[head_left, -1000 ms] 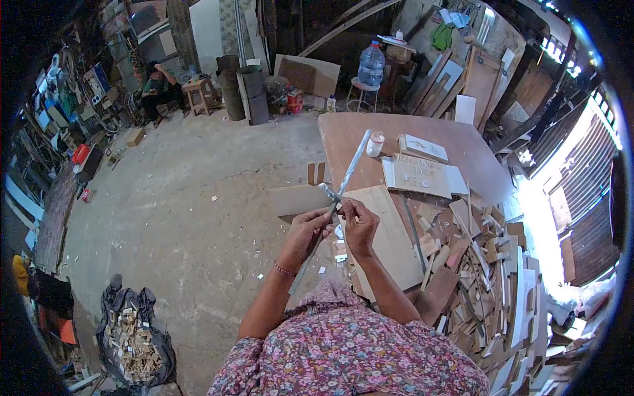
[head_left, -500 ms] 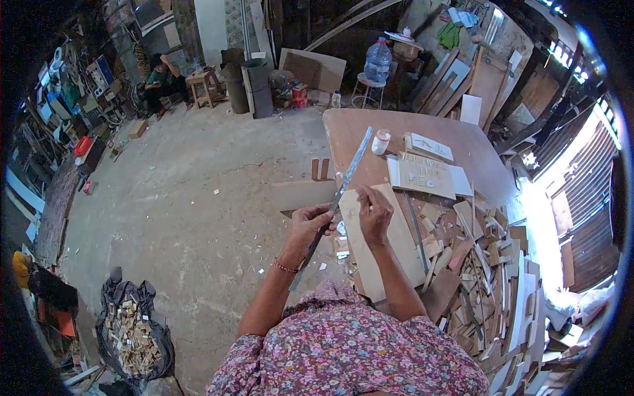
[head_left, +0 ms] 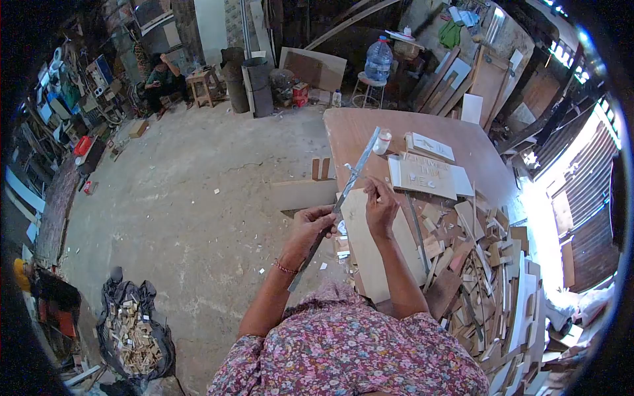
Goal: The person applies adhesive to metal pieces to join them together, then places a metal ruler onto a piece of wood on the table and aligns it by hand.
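My left hand is closed around a long, narrow grey strip, which slants up and away to the right. Pale, shiny patches cover the strip's upper part; its lower end runs along my left forearm. My right hand is just right of the strip, fingers pinched together. A small light bit crosses the strip close to those fingertips, but what they hold is too small to make out. Below my right hand lies a pale wooden board. Beyond it, a white jar stands on the brown tabletop.
Boards with small raised letter pieces lie on the tabletop. Wood offcuts are heaped at right. A black bag of wood scraps is on the floor at lower left. Another person sits at the far left beside a wooden stool.
My right hand has shifted slightly right and down, its fingers nearer the strip's side. The strip's upper end has swung a little right, and a small light bit now shows across it.
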{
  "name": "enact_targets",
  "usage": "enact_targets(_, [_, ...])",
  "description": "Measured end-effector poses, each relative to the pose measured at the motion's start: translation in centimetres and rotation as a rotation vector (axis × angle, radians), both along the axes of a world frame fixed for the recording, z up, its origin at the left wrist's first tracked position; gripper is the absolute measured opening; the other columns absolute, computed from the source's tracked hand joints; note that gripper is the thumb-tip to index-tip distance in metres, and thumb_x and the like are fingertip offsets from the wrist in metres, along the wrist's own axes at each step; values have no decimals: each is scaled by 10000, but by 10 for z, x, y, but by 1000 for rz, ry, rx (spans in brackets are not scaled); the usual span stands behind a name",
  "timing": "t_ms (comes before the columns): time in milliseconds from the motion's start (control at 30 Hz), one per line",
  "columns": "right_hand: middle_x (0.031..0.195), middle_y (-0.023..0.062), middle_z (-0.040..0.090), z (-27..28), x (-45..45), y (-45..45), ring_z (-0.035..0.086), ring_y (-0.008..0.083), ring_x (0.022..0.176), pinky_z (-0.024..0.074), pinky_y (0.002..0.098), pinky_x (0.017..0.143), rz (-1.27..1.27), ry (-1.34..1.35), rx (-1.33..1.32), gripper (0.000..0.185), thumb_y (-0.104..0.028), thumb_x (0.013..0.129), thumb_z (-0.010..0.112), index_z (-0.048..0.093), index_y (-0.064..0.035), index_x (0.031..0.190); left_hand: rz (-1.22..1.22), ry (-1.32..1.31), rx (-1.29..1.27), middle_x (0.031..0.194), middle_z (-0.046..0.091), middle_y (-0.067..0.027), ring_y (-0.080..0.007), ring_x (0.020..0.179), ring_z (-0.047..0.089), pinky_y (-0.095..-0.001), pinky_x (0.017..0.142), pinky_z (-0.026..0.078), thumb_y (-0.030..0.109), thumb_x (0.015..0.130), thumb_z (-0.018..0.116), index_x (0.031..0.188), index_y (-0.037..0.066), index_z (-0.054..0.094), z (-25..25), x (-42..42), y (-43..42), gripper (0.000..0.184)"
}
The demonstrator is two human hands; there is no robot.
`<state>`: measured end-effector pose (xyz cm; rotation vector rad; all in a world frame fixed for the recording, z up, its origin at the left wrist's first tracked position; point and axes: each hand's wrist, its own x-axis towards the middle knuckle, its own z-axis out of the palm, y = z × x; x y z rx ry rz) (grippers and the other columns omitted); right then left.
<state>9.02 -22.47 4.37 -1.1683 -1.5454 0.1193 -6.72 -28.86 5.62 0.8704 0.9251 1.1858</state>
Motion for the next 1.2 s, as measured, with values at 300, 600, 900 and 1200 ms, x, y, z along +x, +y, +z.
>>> enact_targets(300, [711,94,596,-2,-18,-27,581,198,642,454,290,583,200,-13,9,98,-31,752,537,576,-11,839,41,-79,-19,768,558,-32,-61,591,507,-153,521,405,120,778,546,1015,-72,498,-7,-9,3,309])
enact_targets(600, [592,64,566,-10,-18,2,525,93,528,427,228,490,104,528,-128,162,-122,831,492,547,27,798,-24,-242,-136,739,539,-36,-47,552,502,-117,441,406,117,792,533,970,-49,517,-10,-7,3,244])
enact_targets(900, [612,94,570,-26,-17,3,569,185,527,436,285,485,-12,186,6,129,-124,826,486,529,-7,794,-63,-312,-136,732,525,-30,-40,549,484,-112,439,395,107,809,506,951,-45,519,-17,-2,5,208])
enact_targets(1200, [753,135,582,-20,-31,-33,579,271,667,457,333,587,132,37,66,80,-45,757,543,556,0,822,-52,-123,-96,708,532,-21,-43,589,487,-139,502,401,67,787,502,1024,-62,503,-2,-3,-2,269])
